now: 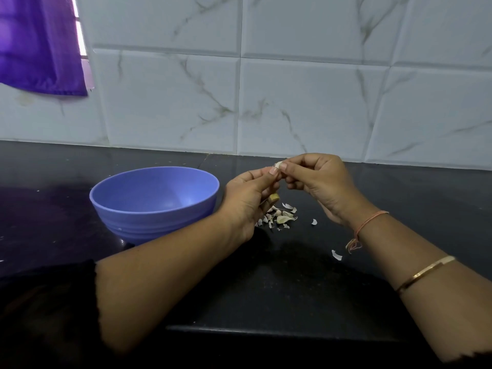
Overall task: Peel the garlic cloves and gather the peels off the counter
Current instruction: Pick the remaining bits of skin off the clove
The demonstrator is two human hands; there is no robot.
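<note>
Left hand (250, 198), right hand (316, 179) both pinch garlic clove (277, 164); long axis obscured.

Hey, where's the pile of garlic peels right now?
In the head view, the pile of garlic peels lies on the black counter, just right of the blue bowl, below the left hand and right hand, which pinch a garlic clove.

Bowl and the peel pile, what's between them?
In the head view, only the left hand, which pinches a clove, comes between the bowl and the peel pile, partly covering the pile.
</note>
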